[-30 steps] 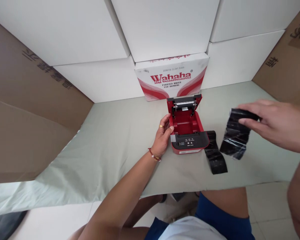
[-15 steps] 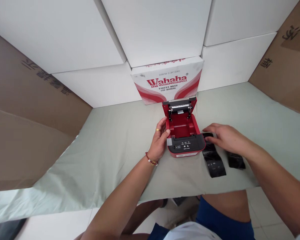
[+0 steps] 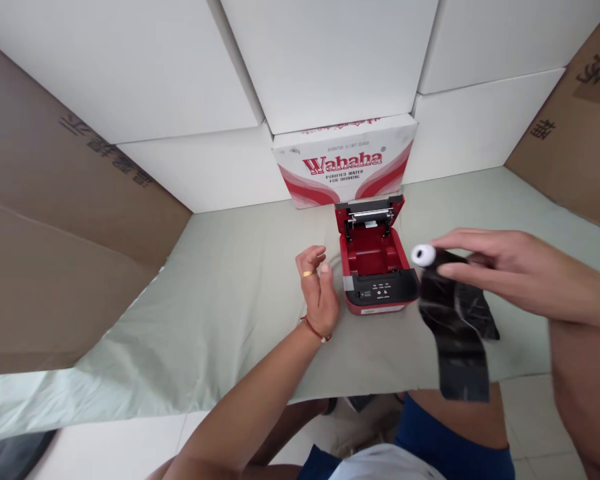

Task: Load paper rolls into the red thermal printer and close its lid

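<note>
A red and black label printer (image 3: 378,293) stands on the cloth with its lid raised, its red inner bay bare. My left hand (image 3: 320,287) is just left of the printer, fingers apart and slightly curled, holding nothing. To the printer's right, my right hand (image 3: 495,263) grips a roll of black labels (image 3: 457,333) between thumb and fingers. The roll's white core end faces the printer, and a loose black strip hangs down from it. Another black piece (image 3: 481,312) lies on the cloth behind the strip; what it is I cannot make out.
A Wahaha water carton (image 3: 347,163) stands right behind the printer, against stacked white boxes (image 3: 325,60). Brown cardboard boxes border the left (image 3: 70,253) and right (image 3: 575,140). The pale green cloth (image 3: 230,320) hangs over the table's front edge.
My right hand has lifted the label roll off the cloth, its strip now dangling. My left hand has let go of the printer and moved slightly away from its side.
</note>
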A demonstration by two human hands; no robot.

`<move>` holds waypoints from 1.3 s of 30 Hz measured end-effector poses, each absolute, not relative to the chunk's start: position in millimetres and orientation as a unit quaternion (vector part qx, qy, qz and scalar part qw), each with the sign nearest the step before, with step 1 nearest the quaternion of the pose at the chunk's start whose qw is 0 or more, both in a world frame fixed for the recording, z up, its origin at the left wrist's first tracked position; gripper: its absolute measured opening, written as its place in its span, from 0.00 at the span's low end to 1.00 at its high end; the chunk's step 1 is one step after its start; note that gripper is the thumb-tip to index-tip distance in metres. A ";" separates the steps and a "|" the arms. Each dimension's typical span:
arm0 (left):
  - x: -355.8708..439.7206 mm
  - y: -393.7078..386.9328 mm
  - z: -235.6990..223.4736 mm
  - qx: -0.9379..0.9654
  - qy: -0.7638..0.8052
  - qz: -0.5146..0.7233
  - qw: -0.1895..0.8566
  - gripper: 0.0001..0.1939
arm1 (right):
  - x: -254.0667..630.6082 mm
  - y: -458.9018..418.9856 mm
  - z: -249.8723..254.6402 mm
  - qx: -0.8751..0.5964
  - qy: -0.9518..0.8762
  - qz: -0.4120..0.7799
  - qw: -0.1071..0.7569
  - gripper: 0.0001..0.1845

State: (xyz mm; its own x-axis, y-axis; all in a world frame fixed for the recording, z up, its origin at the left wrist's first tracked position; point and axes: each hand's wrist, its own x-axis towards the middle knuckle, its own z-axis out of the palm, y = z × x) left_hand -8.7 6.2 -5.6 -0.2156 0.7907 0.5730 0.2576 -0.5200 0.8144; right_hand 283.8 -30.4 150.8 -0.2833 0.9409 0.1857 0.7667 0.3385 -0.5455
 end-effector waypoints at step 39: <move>5.5 -25.7 23.4 0.830 0.215 0.497 -0.134 0.11 | 161.4 34.1 122.6 -0.644 -0.760 0.028 -0.082 0.22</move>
